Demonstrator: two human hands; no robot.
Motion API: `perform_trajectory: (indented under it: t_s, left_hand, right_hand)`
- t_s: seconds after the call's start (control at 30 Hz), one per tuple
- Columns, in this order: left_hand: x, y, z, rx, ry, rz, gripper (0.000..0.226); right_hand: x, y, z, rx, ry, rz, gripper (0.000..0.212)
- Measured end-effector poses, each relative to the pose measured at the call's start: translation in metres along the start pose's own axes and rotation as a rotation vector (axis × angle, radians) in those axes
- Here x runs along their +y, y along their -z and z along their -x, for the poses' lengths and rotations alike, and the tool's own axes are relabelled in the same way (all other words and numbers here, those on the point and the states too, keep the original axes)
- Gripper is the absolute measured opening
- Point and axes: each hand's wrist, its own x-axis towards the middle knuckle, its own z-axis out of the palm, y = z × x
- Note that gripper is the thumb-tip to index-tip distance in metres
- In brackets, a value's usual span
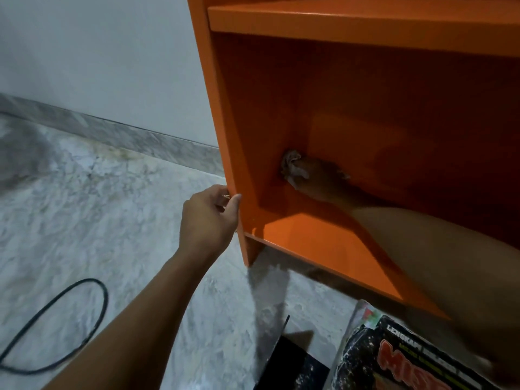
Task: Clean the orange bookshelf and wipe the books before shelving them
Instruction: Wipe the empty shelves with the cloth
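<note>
- 5 o'clock, nearest: a book (408, 358) is lying flat on the floor. Its glossy dark speckled cover is showing red lettering, and the blurred right forearm is crossing its far corner.
- 6 o'clock: a dark flat item (287, 364) is lying just beside the book; cannot tell whether it is a book.
- 8 o'clock, low: a black cable (56, 319) is looping over the floor (126, 220), well apart from the shelf.
- Just off centre at 8 o'clock: the left hand (209, 218) is gripping the front edge of the left side panel of the orange bookshelf (365, 23), with fingers curling round the outside and the thumb lying on the inner face.
- 12 to 4 o'clock: the bookshelf is filling the frame. It is flat, smooth painted board with square edges, standing on the floor on its side panel.
- The lower compartment is taking in the right arm. The right hand (318, 178) is clutching a crumpled pale cloth (292, 166) and pressing it into the back left corner, close to the compartment's floor.
- 12 o'clock: the upper shelf board is showing a bare top face.
- 9 o'clock: open marbled grey floor is stretching leftward, stained yellowish near the skirting (112, 130).
- 10 to 11 o'clock: a plain pale wall (98, 52) is rising behind.
</note>
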Motion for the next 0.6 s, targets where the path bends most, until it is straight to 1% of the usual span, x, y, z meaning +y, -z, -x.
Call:
perform_trajectory:
  t_s: [0.03, 0.07, 0.13, 0.17, 0.23, 0.3, 0.37, 0.43, 0.53, 0.6]
  left_hand:
    - [0.001, 0.0, 0.0, 0.0, 0.002, 0.006, 0.032]
    - [0.002, 0.0, 0.0, -0.002, 0.008, 0.015, 0.033]
    - [0.004, 0.001, 0.0, -0.009, 0.024, 0.031, 0.034]
    - [0.004, 0.002, 0.0, -0.016, 0.033, 0.036, 0.035]
    - [0.004, 0.002, 0.0, -0.031, 0.044, 0.052, 0.034]
    - [0.003, 0.002, -0.002, -0.038, 0.044, 0.06, 0.031]
    - [0.003, 0.003, -0.002, -0.041, 0.045, 0.067, 0.03]
    - [0.004, 0.005, -0.001, -0.053, 0.048, 0.087, 0.031]
    - [0.005, 0.008, 0.002, -0.07, 0.039, 0.111, 0.032]
    - [0.006, 0.008, 0.007, -0.062, 0.073, 0.187, 0.032]
  right_hand:
    - [-0.004, -0.002, 0.007, -0.058, 0.028, -0.028, 0.017]
    - [-0.011, -0.004, 0.016, -0.114, 0.053, -0.044, 0.011]
    - [-0.021, -0.011, 0.029, -0.18, 0.077, -0.111, 0.02]
    - [-0.027, -0.015, 0.034, -0.206, 0.051, -0.132, 0.023]
    - [-0.038, -0.019, 0.046, -0.225, 0.093, -0.198, 0.012]
    - [-0.047, -0.02, 0.059, -0.224, 0.165, -0.173, 0.017]
    - [-0.057, -0.019, 0.073, -0.18, 0.239, -0.122, 0.018]
    - [-0.071, -0.015, 0.085, -0.253, 0.327, -0.117, 0.019]
    - [-0.095, -0.007, 0.102, -0.456, 0.42, -0.205, 0.031]
    - [-0.105, 0.002, 0.113, -0.472, 0.412, -0.269, 0.035]
